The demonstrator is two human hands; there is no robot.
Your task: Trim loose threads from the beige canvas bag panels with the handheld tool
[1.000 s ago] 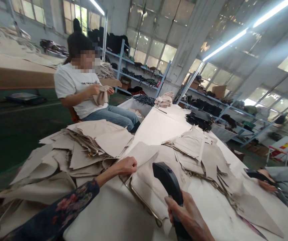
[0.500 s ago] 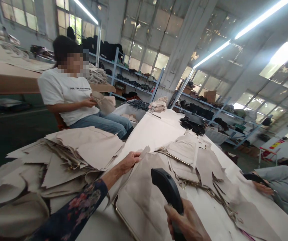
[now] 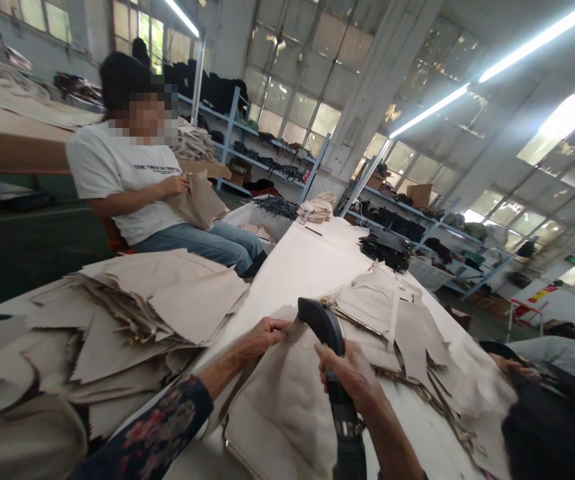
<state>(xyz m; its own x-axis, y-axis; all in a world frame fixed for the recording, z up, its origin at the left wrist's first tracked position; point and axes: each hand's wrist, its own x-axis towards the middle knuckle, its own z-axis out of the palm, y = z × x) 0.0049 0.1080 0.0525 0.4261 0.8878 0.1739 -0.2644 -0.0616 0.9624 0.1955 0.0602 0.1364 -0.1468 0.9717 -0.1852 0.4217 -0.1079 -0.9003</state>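
My left hand pinches the upper edge of a beige fabric piece, which has a metal zip along its lower left side. In my right hand is a black handheld tool with a thick handle and a curved head; its exact kind I cannot make out. The tool's head is at the fabric's top edge, close beside my left fingertips. Whether it touches the cloth is hard to see. To the left lies a large pile of beige fabric pieces.
More beige pieces with zips lie on the white table, right of my hands. Black strips and a folded stack are farther back. A seated co-worker handles fabric at left; another person's hand is at right.
My right hand has raised the black tool up and left, bringing its head to the fabric edge by my left fingers. A dark shape has come into view at lower right.
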